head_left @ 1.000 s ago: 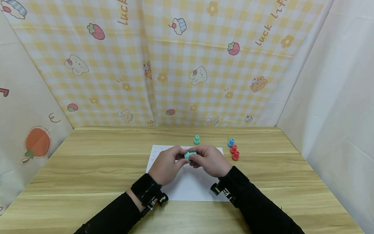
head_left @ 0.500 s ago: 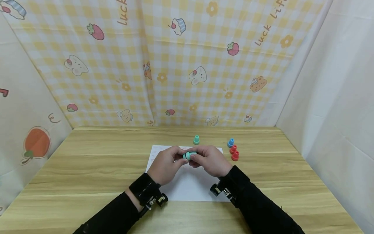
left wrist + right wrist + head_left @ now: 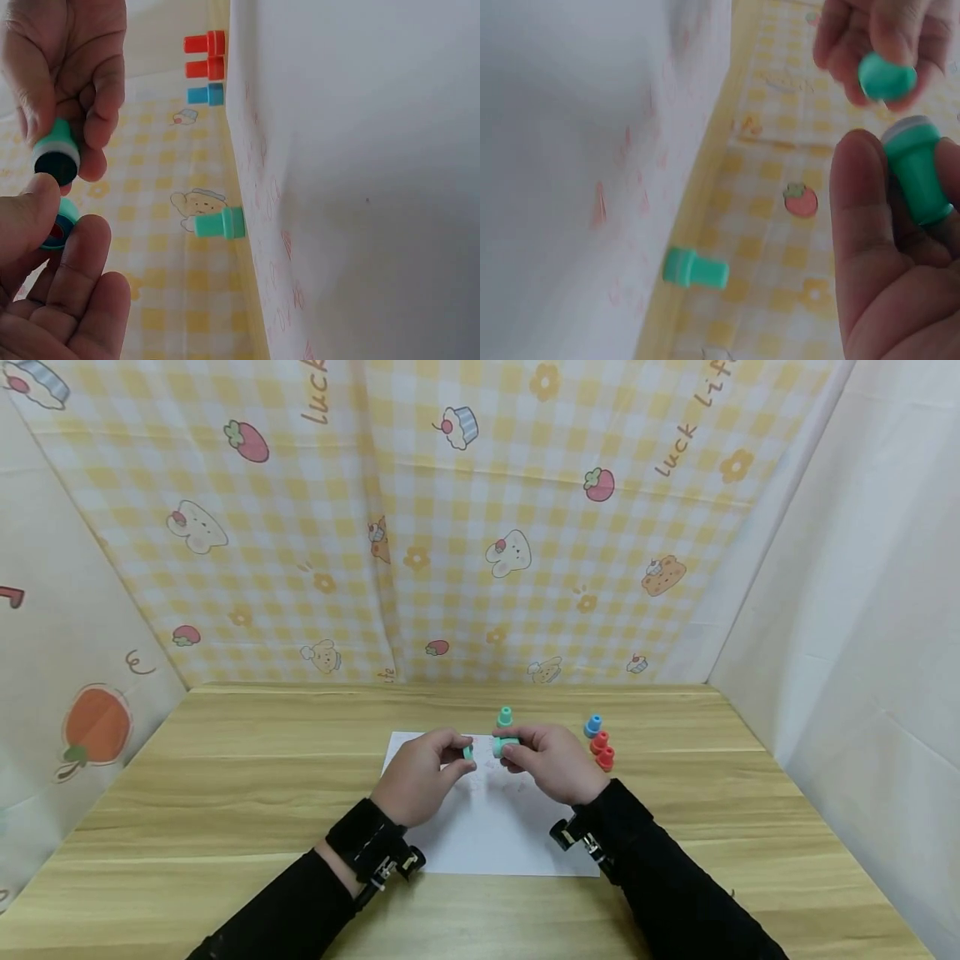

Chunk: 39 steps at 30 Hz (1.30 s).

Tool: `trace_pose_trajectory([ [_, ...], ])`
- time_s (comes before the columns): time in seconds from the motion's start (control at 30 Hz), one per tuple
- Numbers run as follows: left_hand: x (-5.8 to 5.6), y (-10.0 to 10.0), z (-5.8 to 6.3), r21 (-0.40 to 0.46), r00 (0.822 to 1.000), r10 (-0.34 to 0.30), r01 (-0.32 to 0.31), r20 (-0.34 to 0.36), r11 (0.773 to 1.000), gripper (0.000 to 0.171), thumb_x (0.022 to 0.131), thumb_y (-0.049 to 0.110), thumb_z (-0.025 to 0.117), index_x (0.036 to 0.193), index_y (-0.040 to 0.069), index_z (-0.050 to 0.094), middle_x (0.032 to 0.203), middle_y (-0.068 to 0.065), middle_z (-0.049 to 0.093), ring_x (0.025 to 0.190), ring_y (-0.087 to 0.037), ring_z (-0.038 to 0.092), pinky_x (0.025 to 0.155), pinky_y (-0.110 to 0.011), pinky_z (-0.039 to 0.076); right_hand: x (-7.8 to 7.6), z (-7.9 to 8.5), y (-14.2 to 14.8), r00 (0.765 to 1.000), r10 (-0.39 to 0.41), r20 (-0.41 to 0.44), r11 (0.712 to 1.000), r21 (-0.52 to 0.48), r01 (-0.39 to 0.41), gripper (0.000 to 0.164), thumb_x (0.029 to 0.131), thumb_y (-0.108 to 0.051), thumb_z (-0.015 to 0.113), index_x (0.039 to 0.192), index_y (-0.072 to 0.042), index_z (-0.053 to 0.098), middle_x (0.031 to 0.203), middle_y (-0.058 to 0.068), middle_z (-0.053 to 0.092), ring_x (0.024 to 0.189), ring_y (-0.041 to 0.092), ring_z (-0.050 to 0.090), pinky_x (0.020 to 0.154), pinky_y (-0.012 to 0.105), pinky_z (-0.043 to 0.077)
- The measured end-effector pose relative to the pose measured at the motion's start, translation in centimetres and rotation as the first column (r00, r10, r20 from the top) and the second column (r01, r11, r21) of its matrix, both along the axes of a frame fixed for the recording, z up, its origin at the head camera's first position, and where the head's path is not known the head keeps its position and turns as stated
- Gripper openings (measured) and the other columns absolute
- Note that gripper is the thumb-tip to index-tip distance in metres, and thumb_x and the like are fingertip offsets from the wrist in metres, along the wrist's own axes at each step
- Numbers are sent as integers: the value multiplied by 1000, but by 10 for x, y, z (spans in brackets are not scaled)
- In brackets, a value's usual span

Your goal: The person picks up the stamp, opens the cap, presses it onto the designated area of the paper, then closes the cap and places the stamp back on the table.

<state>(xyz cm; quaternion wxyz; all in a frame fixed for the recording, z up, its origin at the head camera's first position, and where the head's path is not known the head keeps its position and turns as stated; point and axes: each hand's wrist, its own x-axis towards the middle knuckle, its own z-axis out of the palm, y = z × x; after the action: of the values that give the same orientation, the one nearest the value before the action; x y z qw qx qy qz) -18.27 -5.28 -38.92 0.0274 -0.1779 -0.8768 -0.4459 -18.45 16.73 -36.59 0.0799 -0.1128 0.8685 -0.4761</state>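
Observation:
My left hand (image 3: 414,782) pinches a small round green cap (image 3: 885,76) between thumb and fingers. In my right hand (image 3: 557,764) is a green toy stamp (image 3: 916,172), gripped by its narrow handle. The uncapped dark face of the stamp shows in the left wrist view, turned towards the cap. A small gap separates cap and stamp, and both are held above a white sheet of paper (image 3: 502,843). Faint reddish stamp marks run across the paper's far part. Just beyond the paper stands another green stamp (image 3: 506,716), partly behind my right fingers in the head view.
To the right of the paper, a blue stamp (image 3: 593,725) and two red stamps, one nearer (image 3: 605,760) and one farther (image 3: 599,742), stand in a short row on the wooden table (image 3: 225,793). A yellow checked cloth (image 3: 450,568) hangs behind the table.
The cap has come off the green stamp. My right hand has moved right and slightly away with the stamp, while my left hand has shifted slightly left with the cap.

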Motion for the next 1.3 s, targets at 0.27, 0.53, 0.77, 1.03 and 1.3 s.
trace_pose_trajectory([
  [0.27, -3, -4, 1, -1, 1000, 7, -7, 4, 1000, 21, 96, 13, 78, 116, 12, 73, 116, -7, 77, 101, -16, 76, 97, -46, 59, -7, 7, 13, 995, -93, -31, 983, 156, 96, 28, 105, -17, 64, 131, -12, 73, 114, 8, 77, 91, 18, 69, 78, 32, 54],
  [0.53, -3, -5, 3, -16, 1000, 17, -17, -8, 1000, 21, 95, 11, 79, 115, 12, 74, 114, -4, 76, 101, -15, 76, 99, -46, 59, -16, 4, 23, 997, -38, -74, 962, 268, 56, 14, 98, -2, 69, 109, -7, 76, 104, 7, 73, 86, 19, 61, 76, 29, 54],
  [0.77, -4, -7, 3, -37, 999, 30, -30, -13, 999, 20, 94, 12, 79, 114, 14, 74, 108, 3, 74, 99, -12, 74, 100, -46, 58, -20, 0, 25, 999, -19, -49, 923, 383, 36, 12, 97, -2, 70, 105, -8, 78, 99, 5, 72, 81, 18, 59, 72, 27, 50],
  [1.03, -4, -7, 4, -37, 999, 31, -32, -7, 999, 20, 94, 12, 79, 114, 13, 74, 106, 4, 73, 97, -12, 72, 99, -45, 58, -21, -2, 23, 999, -3, -51, 877, 479, 28, 13, 96, -4, 73, 107, -9, 78, 100, 3, 74, 84, 17, 60, 78, 29, 52],
  [1.3, -3, -7, 4, -29, 1000, 30, -30, -7, 999, 19, 94, 12, 79, 113, 13, 74, 105, 5, 73, 96, -12, 71, 99, -44, 58, -21, -2, 22, 997, 11, -77, 872, 489, 28, 10, 95, -3, 73, 103, -10, 77, 98, 3, 73, 83, 17, 60, 78, 30, 53],
])
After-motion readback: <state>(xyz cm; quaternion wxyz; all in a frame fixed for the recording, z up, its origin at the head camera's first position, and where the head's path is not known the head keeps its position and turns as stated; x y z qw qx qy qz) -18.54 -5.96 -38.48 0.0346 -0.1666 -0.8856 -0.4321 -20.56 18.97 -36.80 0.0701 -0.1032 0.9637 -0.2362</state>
